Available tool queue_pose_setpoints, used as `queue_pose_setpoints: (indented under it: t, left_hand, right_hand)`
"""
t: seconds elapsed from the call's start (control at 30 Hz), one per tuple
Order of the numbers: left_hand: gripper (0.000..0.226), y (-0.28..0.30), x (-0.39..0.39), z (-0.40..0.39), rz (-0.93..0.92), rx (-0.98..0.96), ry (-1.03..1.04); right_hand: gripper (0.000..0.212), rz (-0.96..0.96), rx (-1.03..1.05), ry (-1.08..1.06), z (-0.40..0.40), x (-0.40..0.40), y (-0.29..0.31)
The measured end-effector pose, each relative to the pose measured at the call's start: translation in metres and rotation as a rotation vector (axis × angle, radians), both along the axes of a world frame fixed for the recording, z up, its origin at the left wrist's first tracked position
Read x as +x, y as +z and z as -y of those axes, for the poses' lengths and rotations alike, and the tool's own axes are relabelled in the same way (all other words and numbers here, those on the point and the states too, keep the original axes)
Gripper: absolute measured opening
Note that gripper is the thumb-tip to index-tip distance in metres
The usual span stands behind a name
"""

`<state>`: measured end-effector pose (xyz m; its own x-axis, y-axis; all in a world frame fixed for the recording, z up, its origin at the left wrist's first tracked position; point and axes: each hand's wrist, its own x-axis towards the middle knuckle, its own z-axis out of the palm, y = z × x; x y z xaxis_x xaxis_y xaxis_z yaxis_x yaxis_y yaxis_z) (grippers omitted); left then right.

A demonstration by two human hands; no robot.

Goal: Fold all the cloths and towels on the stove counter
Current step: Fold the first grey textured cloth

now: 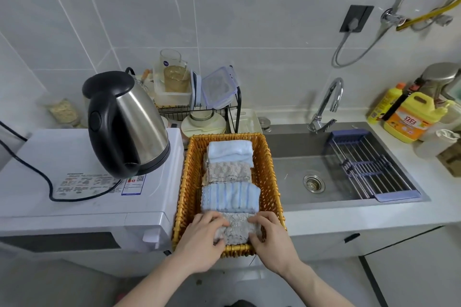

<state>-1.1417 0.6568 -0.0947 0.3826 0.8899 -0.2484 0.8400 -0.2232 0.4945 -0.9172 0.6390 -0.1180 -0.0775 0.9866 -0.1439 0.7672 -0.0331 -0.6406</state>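
Observation:
A woven orange basket [268,172] stands between a white appliance and the sink. In it lie folded cloths in a row: a light blue towel [229,151] at the back, a beige cloth [228,172], a blue striped cloth [230,198], and a grey cloth [237,229] nearest me. My left hand [203,239] grips the grey cloth's left end, fingers curled over its top. My right hand [270,238] grips its right end, thumb at the front. The cloth sits at the basket's near end.
A steel and black kettle [127,124] with its cord stands on the white appliance [74,182] to the left. Behind the basket is a dish rack [199,107] with containers. To the right lie the sink [324,182], tap [326,104], drying rack [369,169] and yellow detergent bottles [411,117].

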Motion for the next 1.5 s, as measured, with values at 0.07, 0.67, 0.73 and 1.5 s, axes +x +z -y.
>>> queue_pose_setpoints:
  t: [0.07,0.67,0.73,1.5]
  left_hand:
    - [0.045,-0.002,0.001,0.001,-0.013,-0.033,-0.008]
    - [0.048,0.026,0.002,0.003,0.011,0.044,0.017]
    - [0.047,0.027,0.002,0.004,0.019,0.064,0.022]
    - [0.063,0.004,0.006,0.013,-0.188,-0.120,-0.157]
  right_hand:
    - [0.036,0.038,-0.014,0.007,-0.001,0.000,-0.003]
    - [0.041,0.040,0.101,0.025,0.015,-0.001,0.013]
    - [0.040,0.030,0.111,0.021,0.016,-0.001,0.013]
    - [0.049,0.302,-0.072,0.157,0.020,-0.010,0.007]
